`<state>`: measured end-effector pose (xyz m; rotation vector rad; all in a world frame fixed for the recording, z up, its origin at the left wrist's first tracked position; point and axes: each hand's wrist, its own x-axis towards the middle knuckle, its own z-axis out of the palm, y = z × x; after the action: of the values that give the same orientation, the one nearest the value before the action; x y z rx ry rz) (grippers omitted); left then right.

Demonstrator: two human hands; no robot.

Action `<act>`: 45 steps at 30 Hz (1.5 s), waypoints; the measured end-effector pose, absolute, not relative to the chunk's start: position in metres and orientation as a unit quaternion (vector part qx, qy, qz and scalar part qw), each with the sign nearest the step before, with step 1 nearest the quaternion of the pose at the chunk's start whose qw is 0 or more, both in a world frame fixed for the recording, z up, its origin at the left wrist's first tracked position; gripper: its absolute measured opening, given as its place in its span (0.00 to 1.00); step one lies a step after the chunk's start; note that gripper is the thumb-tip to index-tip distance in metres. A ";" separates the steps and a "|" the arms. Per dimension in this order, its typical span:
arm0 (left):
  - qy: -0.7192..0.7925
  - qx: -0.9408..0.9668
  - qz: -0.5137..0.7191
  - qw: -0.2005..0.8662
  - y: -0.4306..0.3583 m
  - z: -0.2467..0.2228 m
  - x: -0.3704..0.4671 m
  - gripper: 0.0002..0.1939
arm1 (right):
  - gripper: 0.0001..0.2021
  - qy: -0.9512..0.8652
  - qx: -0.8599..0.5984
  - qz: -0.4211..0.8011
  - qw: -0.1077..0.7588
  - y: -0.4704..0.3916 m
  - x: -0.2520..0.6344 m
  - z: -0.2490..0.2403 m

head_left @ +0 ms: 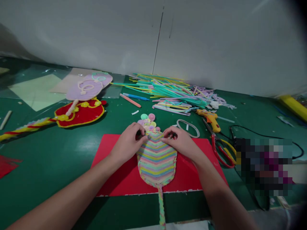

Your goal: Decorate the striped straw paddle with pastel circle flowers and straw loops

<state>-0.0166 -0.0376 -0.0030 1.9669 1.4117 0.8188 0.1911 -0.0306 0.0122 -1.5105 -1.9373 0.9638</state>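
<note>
A hand fan (157, 163) made of pastel pipe cleaners in zigzag stripes lies flat, its twisted handle (161, 204) pointing toward me. Small round pastel discs (149, 121) cluster at its far edge. My left hand (128, 139) pinches the fan's upper left edge between thumb and fingers. At the upper right edge, my right hand (181, 140) pinches it in the same way. The fingertips partly cover both corners. Beneath the fan is a red sheet (115, 172), and the handle extends past its near edge.
Loose pipe cleaners (168, 91) are heaped at the back. To the right are a yellow glue gun (209, 118), red-handled scissors (219, 153), a tape ring (189, 127) and a black cable (261, 132). A red fan (83, 115) and a purple fan (88, 86) lie left. Pens (135, 96) rest behind.
</note>
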 end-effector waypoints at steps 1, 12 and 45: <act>0.532 0.737 0.301 0.288 -0.037 -0.003 -0.017 0.04 | 0.07 -0.709 -0.556 0.358 0.246 -0.030 0.191 0.012; 0.535 0.734 0.279 0.311 -0.034 -0.005 -0.023 0.04 | 0.09 -0.696 -0.562 0.370 0.252 -0.029 0.192 0.010; 0.457 0.777 0.319 0.294 -0.035 0.006 -0.027 0.09 | 0.11 -0.548 -0.684 -0.016 0.481 -0.010 0.243 0.007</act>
<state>-0.0267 -0.0348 0.0058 2.0690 1.2167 0.8484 0.2428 -0.0100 0.0075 -1.6677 -1.3368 -0.0401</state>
